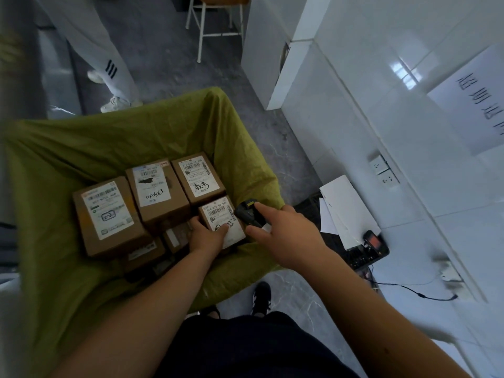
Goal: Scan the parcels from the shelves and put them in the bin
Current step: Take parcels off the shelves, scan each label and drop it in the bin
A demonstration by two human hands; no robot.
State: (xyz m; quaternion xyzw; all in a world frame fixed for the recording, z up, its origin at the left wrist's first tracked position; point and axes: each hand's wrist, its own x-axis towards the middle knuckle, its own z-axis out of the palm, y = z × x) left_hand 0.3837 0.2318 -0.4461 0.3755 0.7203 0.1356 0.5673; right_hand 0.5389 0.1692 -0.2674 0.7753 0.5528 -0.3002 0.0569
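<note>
Several brown cardboard parcels [161, 192] lie in the green fabric-lined bin [81, 148]. Left hand [208, 236] grips a small labelled cardboard parcel [222, 219] at the bin's right side. Right hand [283, 236] curls round a black handheld scanner [246, 212], index finger extended along it.

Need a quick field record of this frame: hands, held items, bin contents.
left hand: left hand holds small brown cardboard parcel with white label, over the bin
right hand: right hand has its grip on black handheld scanner, beside that parcel
bin: green fabric-lined bin
bin contents: several brown cardboard boxes with labels up
</note>
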